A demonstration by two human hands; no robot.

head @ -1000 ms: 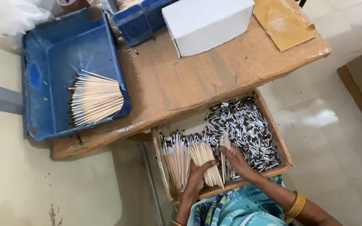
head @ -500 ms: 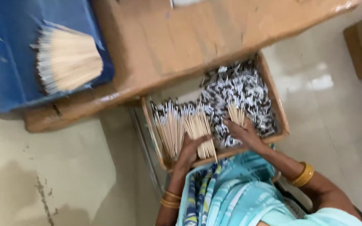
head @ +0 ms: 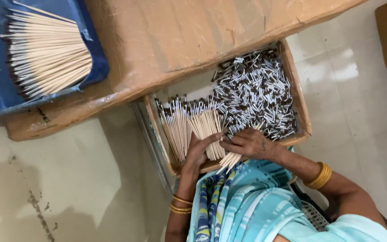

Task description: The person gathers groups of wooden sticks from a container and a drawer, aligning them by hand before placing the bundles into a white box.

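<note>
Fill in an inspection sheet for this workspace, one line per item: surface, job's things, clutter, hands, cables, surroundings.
Surface: brown table, worn at the edge.
Job's things: wooden tray holding aligned sticks and a loose pile of dark-tipped sticks.
Clutter: blue tray with a fanned bundle.
Hands: left hand rests on the aligned sticks; right hand holds a small bunch.
Cables: nothing seen.
Surroundings: pale floor, stained.
</note>
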